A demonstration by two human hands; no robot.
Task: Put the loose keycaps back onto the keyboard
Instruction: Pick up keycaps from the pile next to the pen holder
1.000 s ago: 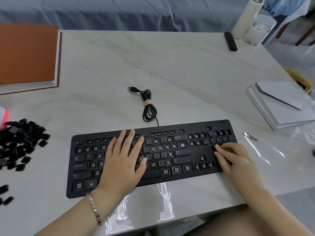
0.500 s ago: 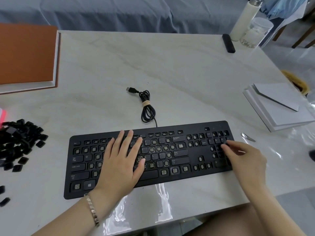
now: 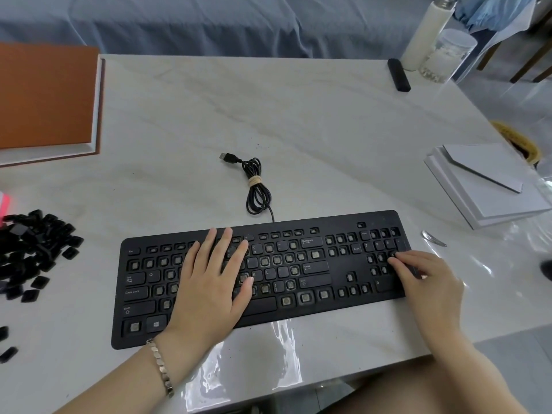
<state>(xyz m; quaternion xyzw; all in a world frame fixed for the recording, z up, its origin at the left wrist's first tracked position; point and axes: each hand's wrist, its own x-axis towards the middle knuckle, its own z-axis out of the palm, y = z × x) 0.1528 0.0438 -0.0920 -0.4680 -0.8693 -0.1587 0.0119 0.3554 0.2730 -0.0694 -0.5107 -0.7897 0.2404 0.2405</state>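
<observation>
The black keyboard (image 3: 328, 222) lies near the table's front edge, with many sockets bare and some keycaps seated. A heap of loose black keycaps (image 3: 33, 243) sits at the left edge, with a few strays (image 3: 7, 354) nearer me. My left hand (image 3: 209, 282) rests flat on the keyboard's left-middle, fingers spread, holding nothing. My right hand (image 3: 427, 279) is over the number pad, its fingertips pinched on a small keycap (image 3: 392, 254) pressed against the pad.
The bundled USB cable (image 3: 257, 189) lies behind the keyboard. An orange book (image 3: 44, 97) sits back left, white paper stacks (image 3: 490, 186) to the right, and a small metal tool (image 3: 433, 238) by the keyboard's right end. Bottle (image 3: 427, 31), jar (image 3: 448, 55) and black bar (image 3: 398, 74) stand far right.
My right hand has shifted from the number pad's lower middle toward its upper right. My left hand has stayed flat on the keyboard.
</observation>
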